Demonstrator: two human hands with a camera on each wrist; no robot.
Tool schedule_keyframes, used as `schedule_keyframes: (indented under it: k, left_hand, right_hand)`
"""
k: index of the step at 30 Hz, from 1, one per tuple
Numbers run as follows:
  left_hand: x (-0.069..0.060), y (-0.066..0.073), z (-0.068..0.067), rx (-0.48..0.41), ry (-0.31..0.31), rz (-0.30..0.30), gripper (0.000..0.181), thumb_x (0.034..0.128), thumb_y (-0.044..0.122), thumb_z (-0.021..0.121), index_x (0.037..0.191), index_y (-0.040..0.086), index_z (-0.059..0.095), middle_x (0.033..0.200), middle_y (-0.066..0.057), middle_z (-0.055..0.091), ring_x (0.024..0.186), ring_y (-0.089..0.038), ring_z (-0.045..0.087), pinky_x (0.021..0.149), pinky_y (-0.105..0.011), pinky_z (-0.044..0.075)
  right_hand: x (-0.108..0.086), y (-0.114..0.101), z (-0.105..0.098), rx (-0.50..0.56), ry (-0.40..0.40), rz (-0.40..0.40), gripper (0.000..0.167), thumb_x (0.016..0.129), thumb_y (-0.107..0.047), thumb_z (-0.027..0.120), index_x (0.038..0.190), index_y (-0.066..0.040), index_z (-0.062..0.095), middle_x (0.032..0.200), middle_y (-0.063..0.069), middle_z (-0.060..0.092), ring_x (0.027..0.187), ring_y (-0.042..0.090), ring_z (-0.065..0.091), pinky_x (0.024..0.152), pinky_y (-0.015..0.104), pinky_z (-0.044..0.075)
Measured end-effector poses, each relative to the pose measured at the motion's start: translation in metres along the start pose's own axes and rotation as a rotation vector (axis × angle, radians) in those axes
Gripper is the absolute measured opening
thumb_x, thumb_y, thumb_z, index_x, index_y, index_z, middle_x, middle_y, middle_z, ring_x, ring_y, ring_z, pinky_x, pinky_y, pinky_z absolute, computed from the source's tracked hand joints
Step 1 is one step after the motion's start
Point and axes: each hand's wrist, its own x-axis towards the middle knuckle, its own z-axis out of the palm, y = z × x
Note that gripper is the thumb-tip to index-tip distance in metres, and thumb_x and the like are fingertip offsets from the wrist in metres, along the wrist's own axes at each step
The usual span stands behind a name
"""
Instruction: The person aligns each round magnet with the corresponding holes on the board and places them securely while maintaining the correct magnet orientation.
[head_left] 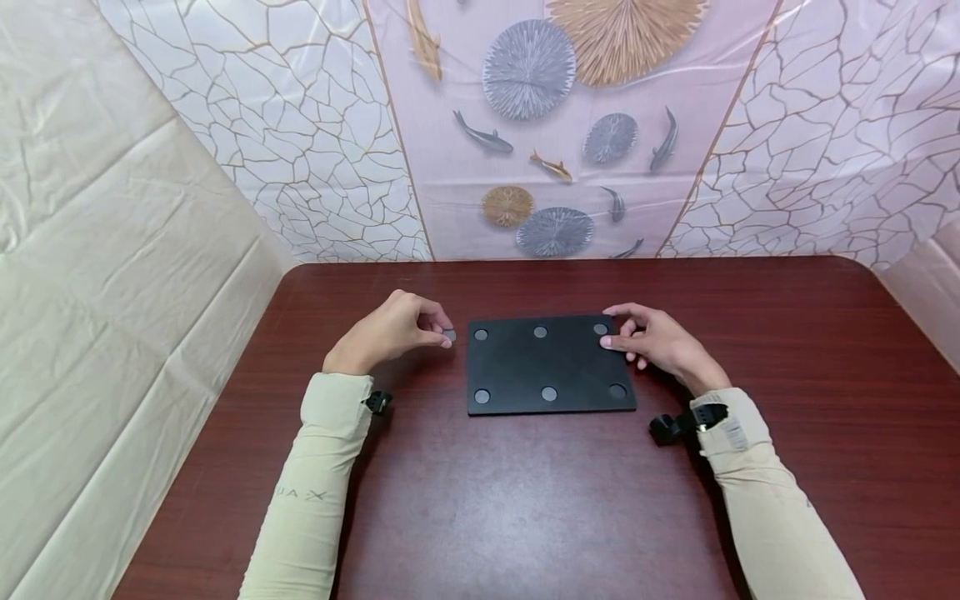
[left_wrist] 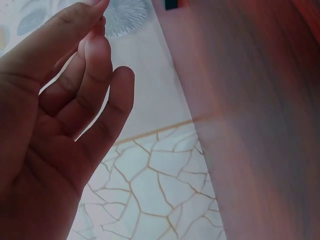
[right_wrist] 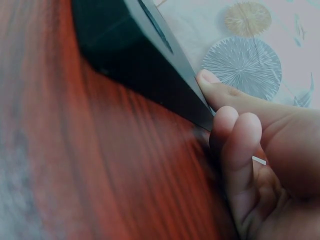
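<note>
A flat black board (head_left: 551, 362) lies on the table, with several round grey spots along its far and near edges. The near right spot (head_left: 617, 391) looks darker than the others. Left of the board, my left hand (head_left: 390, 332) pinches a small grey disc (head_left: 450, 335) between thumb and fingertips, above the table. In the left wrist view the left hand (left_wrist: 65, 100) shows its palm side, and the disc is not clearly visible. My right hand (head_left: 660, 342) grips the board's far right corner, thumb on top. In the right wrist view its other fingers (right_wrist: 240, 145) curl beside the board's edge (right_wrist: 150, 75).
The dark red wooden table (head_left: 480, 500) spreads around the board. Behind it hangs a patterned sheet (head_left: 525, 167), and a pale cloth (head_left: 112, 292) stands at the left. Black wrist cameras sit on the left sleeve (head_left: 330, 475) and the right sleeve (head_left: 772, 492).
</note>
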Motion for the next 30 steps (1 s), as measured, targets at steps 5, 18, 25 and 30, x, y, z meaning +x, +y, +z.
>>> schedule_keyframes:
  k: [5,18,25,30]
  left_hand:
    - [0.002,0.006,0.003,0.0,-0.024,0.01,0.008,0.0906,0.011,0.085,0.098,0.011,0.082,0.084,0.009,0.076,0.075,-0.009,0.068,0.071,-0.028,0.056]
    - [0.01,0.016,0.013,0.006,-0.034,0.114,0.013,0.0953,0.008,0.08,0.107,0.002,0.079,0.095,0.0,0.078,0.085,-0.01,0.071,0.082,-0.029,0.059]
    - [0.012,0.019,0.016,0.013,-0.044,0.131,0.017,0.0964,0.009,0.079,0.111,0.0,0.078,0.099,-0.002,0.078,0.088,-0.012,0.072,0.084,-0.029,0.059]
    - [0.014,0.022,0.02,0.021,-0.049,0.14,0.015,0.0973,0.009,0.078,0.111,0.002,0.078,0.101,-0.002,0.077,0.088,-0.011,0.071,0.084,-0.028,0.059]
  right_hand:
    - [-0.002,-0.001,0.001,-0.001,0.0,-0.011,0.065,0.099,-0.02,0.077,0.154,-0.001,0.047,0.086,0.006,0.056,0.063,0.011,0.057,0.051,0.027,0.052]
    - [-0.002,-0.003,0.001,0.008,-0.003,-0.012,0.065,0.099,-0.02,0.078,0.153,-0.001,0.048,0.086,0.006,0.056,0.062,0.011,0.058,0.051,0.027,0.053]
    - [0.001,0.001,0.0,-0.001,0.0,0.005,0.065,0.099,-0.019,0.077,0.154,-0.001,0.047,0.086,0.006,0.056,0.062,0.01,0.057,0.051,0.026,0.053]
    - [0.002,0.002,-0.001,-0.007,-0.006,0.014,0.065,0.1,-0.017,0.075,0.155,0.001,0.045,0.086,0.005,0.056,0.062,0.011,0.057,0.052,0.027,0.053]
